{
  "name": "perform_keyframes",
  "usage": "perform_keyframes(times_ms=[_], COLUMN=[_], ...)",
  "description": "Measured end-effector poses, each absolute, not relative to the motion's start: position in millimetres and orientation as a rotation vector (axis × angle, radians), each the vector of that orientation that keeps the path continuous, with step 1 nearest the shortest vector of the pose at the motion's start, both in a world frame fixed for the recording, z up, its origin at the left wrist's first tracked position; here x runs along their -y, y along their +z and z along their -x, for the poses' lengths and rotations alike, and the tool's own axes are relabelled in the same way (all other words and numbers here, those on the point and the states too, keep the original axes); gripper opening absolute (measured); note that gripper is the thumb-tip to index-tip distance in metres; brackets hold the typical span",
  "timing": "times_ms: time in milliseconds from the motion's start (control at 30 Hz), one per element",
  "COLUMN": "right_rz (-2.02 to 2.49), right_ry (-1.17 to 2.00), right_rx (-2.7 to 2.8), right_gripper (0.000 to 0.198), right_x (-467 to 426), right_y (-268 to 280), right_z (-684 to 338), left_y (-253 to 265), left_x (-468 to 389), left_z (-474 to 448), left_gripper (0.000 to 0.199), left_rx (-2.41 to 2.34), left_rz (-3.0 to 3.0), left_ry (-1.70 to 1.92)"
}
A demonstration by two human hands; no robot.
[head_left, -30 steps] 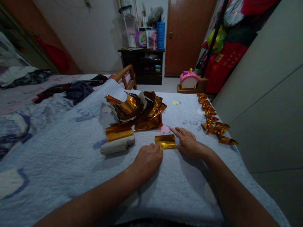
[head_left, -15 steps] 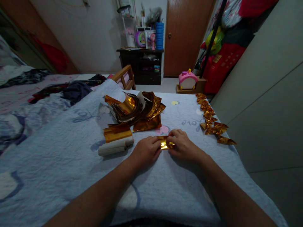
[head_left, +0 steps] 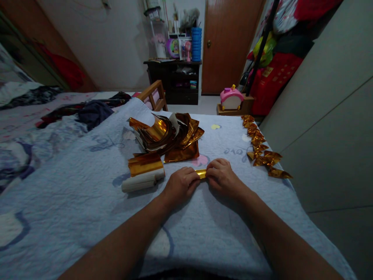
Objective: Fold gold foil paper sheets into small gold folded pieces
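Since a moment ago your two hands have closed in on each other, and the gold foil sheet that lay open and flat between them now shows only as a narrow strip. Your left hand [head_left: 181, 182] rests knuckles-up on the bed [head_left: 72, 194], fingers curled down and pinching the left end of the gold foil piece [head_left: 201, 173]. Your right hand [head_left: 220, 177] mirrors it, fingers bent and closed on the right end, so both hands grip the foil and nearly touch. The foil piece lies low on the bedcover, in the near middle of the bed, mostly covered by your fingers.

Just to the left of your left hand lies a white roll [head_left: 142, 181], and touching its far side is a folded gold sheet [head_left: 145, 163]. Farther off, beyond your hands, sits a loose pile of gold foil sheets [head_left: 170, 134], curled and overlapping, with some white backing showing. Along the right edge of the bed runs a row of folded gold pieces [head_left: 260, 149], stretching from far to near and well apart from your hands. Dark clothes [head_left: 93, 111] lie on the far left of the bed. Past the bed's far edge stand a wooden chair [head_left: 154, 95], a dark shelf unit [head_left: 177, 79] and a pink toy [head_left: 231, 97] by the door [head_left: 230, 42].
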State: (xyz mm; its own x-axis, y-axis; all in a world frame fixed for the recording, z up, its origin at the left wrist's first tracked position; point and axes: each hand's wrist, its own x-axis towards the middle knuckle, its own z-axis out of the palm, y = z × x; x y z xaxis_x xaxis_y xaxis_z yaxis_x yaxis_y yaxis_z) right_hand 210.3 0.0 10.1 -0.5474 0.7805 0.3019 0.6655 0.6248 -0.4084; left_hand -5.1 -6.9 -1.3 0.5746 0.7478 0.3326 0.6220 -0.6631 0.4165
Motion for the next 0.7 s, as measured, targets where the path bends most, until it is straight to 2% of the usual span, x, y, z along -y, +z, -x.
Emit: perform_keyframes(times_ms=[167, 333, 467, 600, 700], right_rz=[1.14, 1.163, 1.108, 1.146, 1.231], right_ry=[0.562, 0.983, 1.247, 1.289, 1.197], right_rx=[2.192, 1.861, 1.643, 1.549, 1.549], right_gripper=[0.01, 0.008, 0.027, 0.037, 0.028], right_x=[-2, -3, -3, -3, -4], right_y=[12, 14, 15, 13, 11], right_z=[-213, -213, -210, -210, -211], left_y=[6, 15, 18, 17, 16], left_x=[4, 6, 6, 7, 8], left_z=[7, 4, 1, 1, 1], left_gripper=[0.012, 0.015, 0.019, 0.021, 0.021], left_rx=[-1.141, -1.156, -1.118, -1.12, -1.156], left_rz=[-2.212, -1.918, -1.749, -1.649, -1.63], left_ry=[0.883, 0.93, 0.955, 1.019, 1.044])
